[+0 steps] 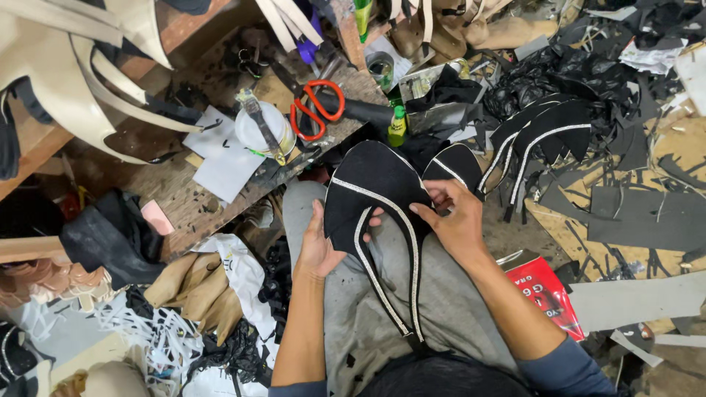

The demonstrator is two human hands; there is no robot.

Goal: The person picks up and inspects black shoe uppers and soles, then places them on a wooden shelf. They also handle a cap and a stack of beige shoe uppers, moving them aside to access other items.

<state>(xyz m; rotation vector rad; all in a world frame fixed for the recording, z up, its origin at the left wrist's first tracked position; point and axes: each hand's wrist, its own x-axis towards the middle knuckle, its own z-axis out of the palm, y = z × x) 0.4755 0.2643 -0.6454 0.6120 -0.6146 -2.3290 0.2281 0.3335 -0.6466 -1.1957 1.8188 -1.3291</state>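
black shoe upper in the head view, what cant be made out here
- Left hand: its fingers sit behind the black shoe upper, so the grip is hidden.
- The strap ends vanish behind a dark shape at the bottom edge.
- Red packet: part hidden by the right hand's forearm.
- White tub: contents not visible.

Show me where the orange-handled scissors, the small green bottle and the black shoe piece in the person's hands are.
Orange-handled scissors (318, 110): head view, on the orange handle loops.
Small green bottle (397, 126): head view, on its body.
Black shoe piece (371, 180): head view, on the broad black front above the sparkly trim.
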